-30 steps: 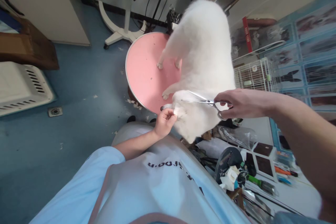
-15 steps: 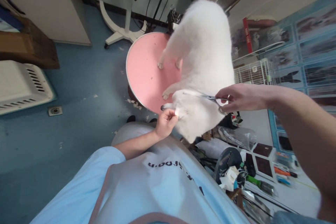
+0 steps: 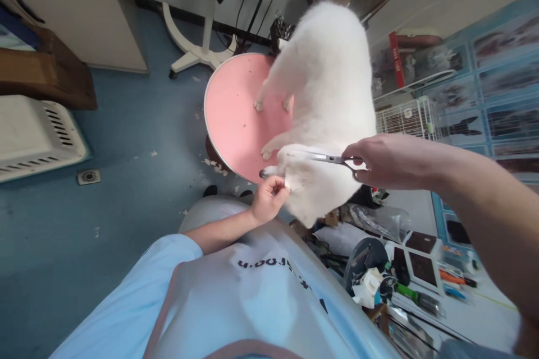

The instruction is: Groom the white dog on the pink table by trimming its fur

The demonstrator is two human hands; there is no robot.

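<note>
Blue floor [image 3: 138,207] shows beside a round pink worktop [image 3: 231,106], where a white dog [image 3: 328,84] stands with its head toward the person. Over that head, the right grip [image 3: 374,161] holds the handles of metal scissors [image 3: 330,159], the blades pointing left across the white fur; their tips blur, so I cannot tell whether they touch it. The left grip [image 3: 269,199] is pinched closed at the dog's face, close to the dark nose [image 3: 263,174]. Just below, the person's pale blue apron [image 3: 252,308] carries dark lettering. Farther out, fur clumps [image 3: 215,166] lie on the floor near the worktop's edge, a white wire cage [image 3: 406,118] stands to the right, and a cream pet carrier [image 3: 29,134] sits far left, near a floor drain [image 3: 88,176].
</note>
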